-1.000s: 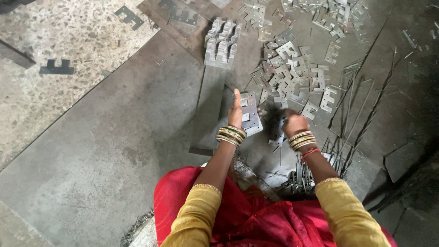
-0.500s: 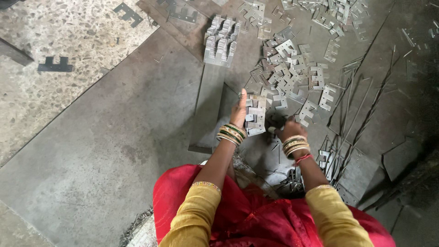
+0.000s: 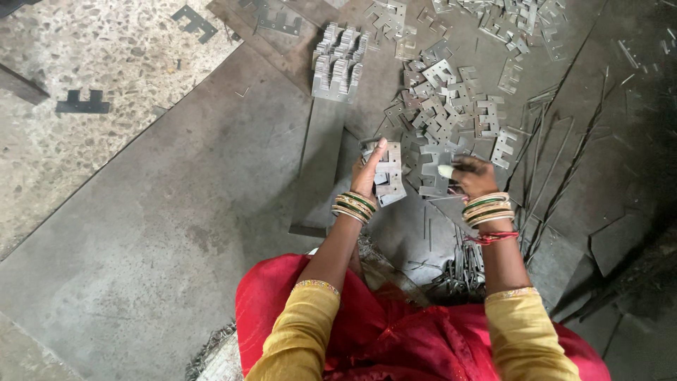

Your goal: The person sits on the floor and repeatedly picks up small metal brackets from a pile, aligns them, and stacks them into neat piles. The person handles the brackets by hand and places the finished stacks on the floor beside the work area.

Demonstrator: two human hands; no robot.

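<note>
Stamped plates (image 3: 386, 173) stacked in your left hand (image 3: 368, 176), fingers clasped round them, could slide apart. Your right hand (image 3: 471, 176), beside that stack, pinches a scattered plate (image 3: 438, 164); sharp edges may cut.

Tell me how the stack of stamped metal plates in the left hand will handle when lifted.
The stack of stamped metal plates looks thin and flat, so probably stiff yet heavy for its size. Its loose sheets may slide apart, and the notched edges look sharp against the left hand.
</note>
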